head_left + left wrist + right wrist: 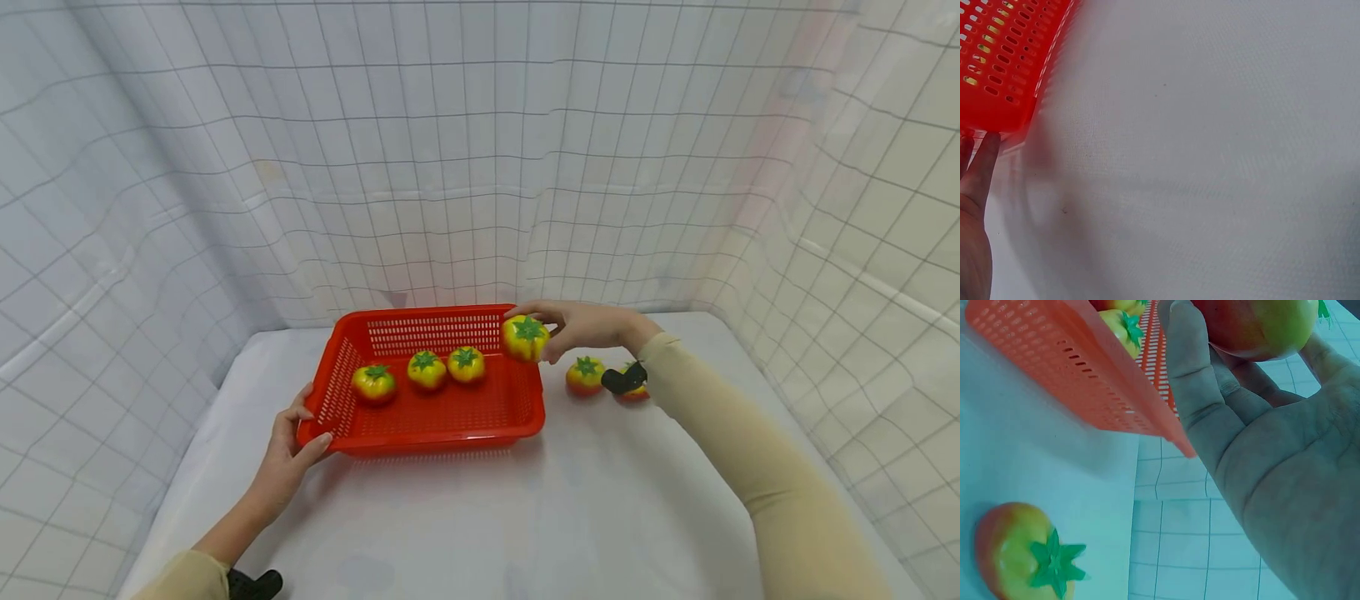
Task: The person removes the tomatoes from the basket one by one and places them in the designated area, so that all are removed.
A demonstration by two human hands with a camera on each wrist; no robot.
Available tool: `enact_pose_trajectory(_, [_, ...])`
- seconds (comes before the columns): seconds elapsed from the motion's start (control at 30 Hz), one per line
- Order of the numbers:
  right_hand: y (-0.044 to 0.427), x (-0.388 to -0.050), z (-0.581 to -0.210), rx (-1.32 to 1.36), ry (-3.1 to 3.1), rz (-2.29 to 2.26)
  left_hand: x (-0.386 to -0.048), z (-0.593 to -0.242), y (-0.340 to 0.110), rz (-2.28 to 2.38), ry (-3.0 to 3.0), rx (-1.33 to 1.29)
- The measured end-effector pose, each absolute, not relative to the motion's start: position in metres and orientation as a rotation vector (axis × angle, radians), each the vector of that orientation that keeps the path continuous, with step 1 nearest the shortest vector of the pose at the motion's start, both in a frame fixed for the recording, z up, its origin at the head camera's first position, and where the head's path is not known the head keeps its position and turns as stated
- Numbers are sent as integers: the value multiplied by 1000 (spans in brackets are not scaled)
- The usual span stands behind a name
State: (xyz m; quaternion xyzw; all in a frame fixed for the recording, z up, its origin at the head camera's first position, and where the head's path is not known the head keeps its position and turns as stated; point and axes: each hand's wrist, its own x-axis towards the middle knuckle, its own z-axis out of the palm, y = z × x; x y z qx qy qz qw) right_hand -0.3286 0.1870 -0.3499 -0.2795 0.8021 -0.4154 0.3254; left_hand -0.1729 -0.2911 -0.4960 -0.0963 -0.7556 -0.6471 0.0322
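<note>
A red perforated basket (450,421) stands on the white surface, with a yellow-red tomato (373,384) and two more of its kind inside. My right hand (581,327) pinches another tomato (525,337) above the basket's right end; the right wrist view shows this tomato (1260,325) held by the fingers, beside the basket wall (1085,369). At the basket's near left corner my left hand (288,450) grips the rim, thumb in front. In the left wrist view the left hand (975,206) touches the basket corner (997,112).
Right of the basket a tomato (585,377) lies on the white surface, and another (633,383) is partly hidden by the black wrist device (624,379). White cloth with a dark grid (450,167) hangs behind and at both sides.
</note>
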Motion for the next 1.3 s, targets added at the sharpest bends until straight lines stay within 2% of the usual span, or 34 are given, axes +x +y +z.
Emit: enact_pose_trajectory(1.3, [293, -310, -371, -540, 2212, -1215, -172, -496, -290, -1943, -2378, -275])
